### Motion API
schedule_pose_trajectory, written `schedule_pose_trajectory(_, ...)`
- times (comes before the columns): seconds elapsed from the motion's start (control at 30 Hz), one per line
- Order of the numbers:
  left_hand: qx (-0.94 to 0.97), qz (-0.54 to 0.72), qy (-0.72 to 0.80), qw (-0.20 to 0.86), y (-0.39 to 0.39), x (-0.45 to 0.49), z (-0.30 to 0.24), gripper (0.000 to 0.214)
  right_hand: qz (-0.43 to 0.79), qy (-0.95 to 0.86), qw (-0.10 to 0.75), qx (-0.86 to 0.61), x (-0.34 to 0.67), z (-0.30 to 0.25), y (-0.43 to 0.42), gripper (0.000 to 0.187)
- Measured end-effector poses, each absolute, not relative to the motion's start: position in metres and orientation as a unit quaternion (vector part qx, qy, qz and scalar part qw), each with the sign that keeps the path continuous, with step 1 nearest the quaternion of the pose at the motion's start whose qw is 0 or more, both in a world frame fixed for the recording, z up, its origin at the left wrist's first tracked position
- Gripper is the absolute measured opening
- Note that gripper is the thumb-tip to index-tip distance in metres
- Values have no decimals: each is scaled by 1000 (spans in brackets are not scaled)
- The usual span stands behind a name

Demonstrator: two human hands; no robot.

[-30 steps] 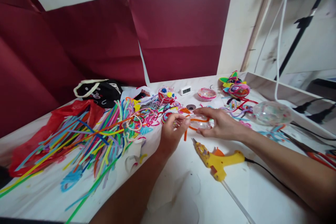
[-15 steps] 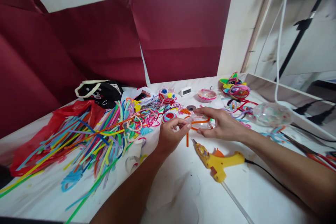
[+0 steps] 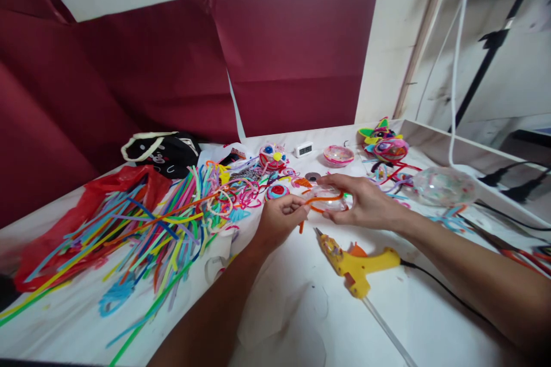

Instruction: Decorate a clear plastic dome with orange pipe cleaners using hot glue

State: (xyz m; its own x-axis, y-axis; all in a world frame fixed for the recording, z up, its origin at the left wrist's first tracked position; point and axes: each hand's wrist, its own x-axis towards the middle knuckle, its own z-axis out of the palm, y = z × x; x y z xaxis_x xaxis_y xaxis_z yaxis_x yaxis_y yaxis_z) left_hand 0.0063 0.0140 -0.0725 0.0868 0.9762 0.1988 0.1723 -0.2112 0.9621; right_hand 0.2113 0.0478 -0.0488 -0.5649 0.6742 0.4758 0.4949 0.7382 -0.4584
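Note:
My right hand [image 3: 365, 203] grips a small clear plastic ball [image 3: 327, 198] just above the table, fingers curled round its right side. An orange pipe cleaner [image 3: 321, 199] loops around the ball, and a short end hangs down at the left. My left hand [image 3: 279, 219] pinches that pipe cleaner at the ball's left side, thumb and fingers pressed together. A yellow glue gun [image 3: 357, 264] lies on the white table just in front of both hands, nozzle pointing toward them.
A big pile of coloured pipe cleaners [image 3: 146, 229] spreads over a red plastic bag [image 3: 90, 200] at left. Decorated balls [image 3: 390, 146], a pink bowl [image 3: 338, 155], a small white clock [image 3: 305, 149], a black pouch [image 3: 166, 152] and a large clear ball [image 3: 443, 185] lie behind.
The orange pipe cleaner's hanging end has shifted slightly as my left hand works it around the ball. Both hands stay in nearly the same place.

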Motion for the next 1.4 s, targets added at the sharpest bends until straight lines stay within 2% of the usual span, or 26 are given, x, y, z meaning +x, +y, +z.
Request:
schedule_pose_trajectory(0.3,535,536,451,472,15,9,-72,24,148,-872,337,-322,210,-48,45,57)
schedule_pose_trajectory(0.53,516,534,435,510,18,9,-78,22,146,-874,339,-316,209,-45,42,56)
schedule_pose_trajectory(0.83,450,514,387,619,16,11,-80,25,137,-879,346,-297,209,-45,42,55)
schedule_pose_trajectory(1.4,396,498,381,671,14,13,-80,35,132,-887,344,-278,207,-46,40,55)
